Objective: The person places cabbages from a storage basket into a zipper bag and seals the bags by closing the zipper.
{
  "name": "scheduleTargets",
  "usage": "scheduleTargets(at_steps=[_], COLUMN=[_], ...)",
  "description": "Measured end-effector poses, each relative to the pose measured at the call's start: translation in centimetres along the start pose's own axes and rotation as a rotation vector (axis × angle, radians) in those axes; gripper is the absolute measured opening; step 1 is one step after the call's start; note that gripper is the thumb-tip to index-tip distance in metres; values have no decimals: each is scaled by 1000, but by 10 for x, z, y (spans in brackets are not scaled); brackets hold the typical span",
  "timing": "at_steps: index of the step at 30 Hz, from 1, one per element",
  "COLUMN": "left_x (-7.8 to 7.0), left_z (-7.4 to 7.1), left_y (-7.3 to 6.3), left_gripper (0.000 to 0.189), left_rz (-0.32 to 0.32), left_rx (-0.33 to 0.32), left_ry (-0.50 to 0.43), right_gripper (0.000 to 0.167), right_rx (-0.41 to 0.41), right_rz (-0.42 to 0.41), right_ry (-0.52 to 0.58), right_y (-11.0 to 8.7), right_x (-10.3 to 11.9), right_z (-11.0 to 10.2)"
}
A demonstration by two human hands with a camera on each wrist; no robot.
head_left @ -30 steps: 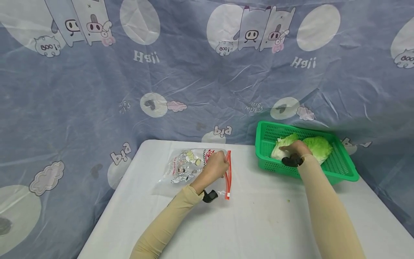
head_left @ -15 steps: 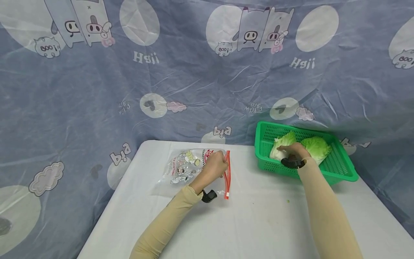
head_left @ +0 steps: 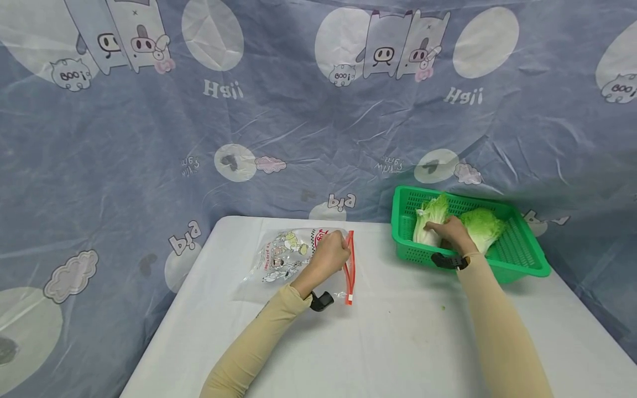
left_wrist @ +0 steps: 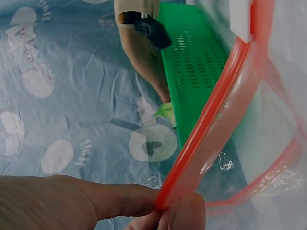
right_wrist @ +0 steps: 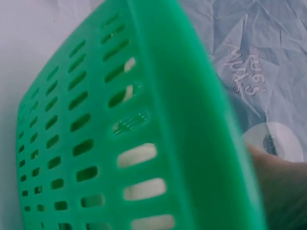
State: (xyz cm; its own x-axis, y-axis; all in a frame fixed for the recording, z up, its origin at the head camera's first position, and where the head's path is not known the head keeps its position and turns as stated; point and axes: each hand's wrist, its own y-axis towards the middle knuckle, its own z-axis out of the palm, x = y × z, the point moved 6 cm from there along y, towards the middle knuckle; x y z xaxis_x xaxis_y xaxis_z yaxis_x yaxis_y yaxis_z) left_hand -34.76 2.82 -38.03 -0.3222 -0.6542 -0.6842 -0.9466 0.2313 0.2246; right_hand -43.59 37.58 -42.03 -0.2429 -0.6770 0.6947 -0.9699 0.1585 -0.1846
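Observation:
In the head view, my left hand [head_left: 329, 257] is at the open end of a clear printed zipper bag [head_left: 283, 260] lying on the table. The left wrist view shows thumb and fingers pinching the bag's red zip edge [left_wrist: 206, 127], with the mouth gaping. On the right, my right hand [head_left: 454, 234] reaches into a green basket [head_left: 534, 249] and grips a napa cabbage [head_left: 432, 213], white stem toward me and leafy end up and back. A second napa cabbage [head_left: 483, 224] lies beside it. The basket wall [right_wrist: 86, 120] hides most of the right hand in the right wrist view.
A white slider [left_wrist: 241, 19] sits on the bag's zip. The white table [head_left: 393, 342] ends at a blue-grey printed curtain [head_left: 298, 121] behind the bag and basket. A tiny green scrap [head_left: 443, 308] lies in front of the basket.
The gripped cabbage has tipped more upright and shifted slightly left under my right hand, and the second cabbage has shifted a little. My left hand stays on the bag.

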Motion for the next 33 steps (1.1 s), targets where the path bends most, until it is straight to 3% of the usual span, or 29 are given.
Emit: scheduleTargets(at_steps=[2,7,13,23,28,33], left_x=[0,-2,-2,-5,-7,-9], left_z=[-1,-4,-4,-10,-12,-12], left_y=[0,0,-1,-2,-3,-3], left_gripper=[13,14,12,11,14,14], left_rz=[6,24,10,26,23,41], left_rx=[-7,-28,-21,-51,-44,-46], left_ry=[3,1,-3,2,-39,-67], right_gripper=[49,76,72,66,62,52], right_rx=[-74,-204,-351,-571,-575,-515], right_rz=[-30,-76,-136,-326,-413,-510], right_ry=[-14,-51,5,206,297,385], right_y=[-4,-12,-20,-52,-75,-118], right_x=[1,6,12,37,54,85], right_z=[-3,-5,-8,-6,7,29])
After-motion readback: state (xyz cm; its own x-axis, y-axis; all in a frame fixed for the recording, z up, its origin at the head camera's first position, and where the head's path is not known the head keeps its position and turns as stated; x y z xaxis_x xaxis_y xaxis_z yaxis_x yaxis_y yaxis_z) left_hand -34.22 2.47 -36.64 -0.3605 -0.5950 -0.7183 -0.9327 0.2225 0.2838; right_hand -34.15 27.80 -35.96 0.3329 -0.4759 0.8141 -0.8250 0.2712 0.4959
